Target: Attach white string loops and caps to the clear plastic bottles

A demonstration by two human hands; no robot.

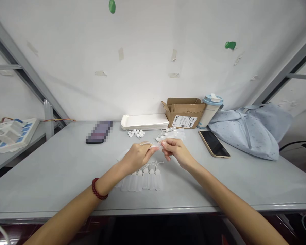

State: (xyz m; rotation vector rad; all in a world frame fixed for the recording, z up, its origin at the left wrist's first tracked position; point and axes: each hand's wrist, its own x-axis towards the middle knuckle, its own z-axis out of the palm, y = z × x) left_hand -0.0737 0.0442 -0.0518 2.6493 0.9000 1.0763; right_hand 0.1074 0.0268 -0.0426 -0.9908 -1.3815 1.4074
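My left hand (138,153) is closed, thumb stretched toward my right hand, around a thin white piece that mostly hides behind the fingers. Close beside it, my right hand (173,149) pinches the end of a small translucent plastic piece (156,144) between thumb and forefinger. The piece spans the gap between both hands. Below my hands lies a row of several translucent plastic sleeves (146,179) with thin white loops at their tops. More translucent pieces (177,134) lie just behind my right hand. A small heap of white plastic parts (136,133) sits behind my left hand.
At the back stand a stack of white envelopes (146,121), an open cardboard box (185,114) and a blue-lidded cup (209,110). A phone (214,144) and a pale blue bag (247,132) lie right; another phone (99,132) lies left. A power strip (17,134) is far left.
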